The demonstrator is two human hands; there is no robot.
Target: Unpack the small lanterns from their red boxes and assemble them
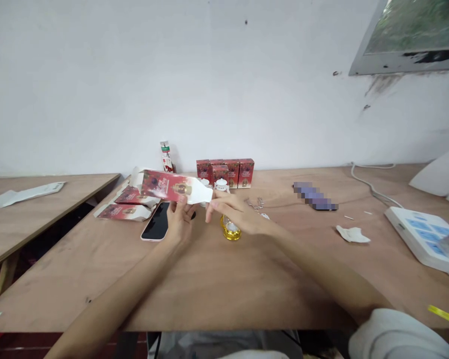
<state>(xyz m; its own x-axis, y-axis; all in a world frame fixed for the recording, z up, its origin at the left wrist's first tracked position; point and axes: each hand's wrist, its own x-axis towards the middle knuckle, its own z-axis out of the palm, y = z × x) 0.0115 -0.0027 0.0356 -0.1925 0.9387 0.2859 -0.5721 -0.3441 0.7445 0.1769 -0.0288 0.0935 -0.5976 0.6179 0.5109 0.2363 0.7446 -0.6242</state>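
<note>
My left hand (180,219) is closed on a flattened red cardboard box (168,187), gripping its lower edge above the table. The box carries a printed picture of a golden lantern and has a white flap at its right end. My right hand (237,212) touches that flap with its thumb and fingers, which partly hide its edge. Behind and below the right hand stand small lanterns: a white one (221,185) with its top showing, and a gold one (231,230) with its base in view. More flattened red boxes (125,211) lie to the left.
Several folded red boxes (246,173) stand near the wall. A phone (157,223) lies beside my left hand; a pixelated dark object (314,196) lies right. A tube (166,155) stands at the back. Farther right are torn paper (352,234) and a white device (421,239) with a cable.
</note>
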